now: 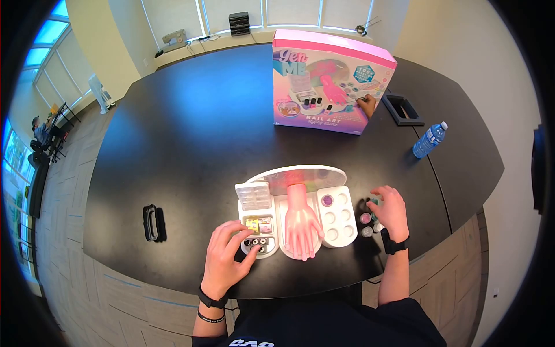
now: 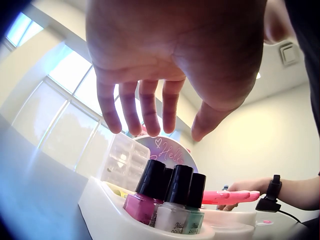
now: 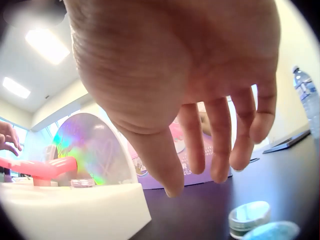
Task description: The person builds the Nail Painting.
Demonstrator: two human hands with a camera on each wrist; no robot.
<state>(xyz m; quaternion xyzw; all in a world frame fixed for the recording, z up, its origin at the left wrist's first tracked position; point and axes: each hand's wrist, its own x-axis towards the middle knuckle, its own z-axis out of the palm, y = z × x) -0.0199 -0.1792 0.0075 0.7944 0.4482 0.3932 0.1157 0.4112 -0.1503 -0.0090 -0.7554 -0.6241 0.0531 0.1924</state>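
Note:
My left hand (image 1: 226, 254), thumb and fingers spread, hovers over several nail polish bottles (image 2: 175, 185) with black caps. They stand in the left front section of a white nail art station (image 1: 341, 241). Both palms show nothing in them. At the station's centre lies a pink model hand (image 1: 300, 222), fingers toward me. My right hand (image 1: 390, 211) hangs with loosely bent fingers above several small round pots (image 1: 365, 218) right of the station. One pot (image 3: 250, 215) sits close below its fingertips. A purple pot (image 1: 328, 200) fills one well of the right palette.
Behind the station stands a large pink box (image 1: 324, 87). A water bottle (image 1: 430, 140) and a dark square frame (image 1: 403, 110) are at the right. A black oblong object (image 1: 151, 222) lies left on the black table (image 1: 191, 133). Someone sits far left.

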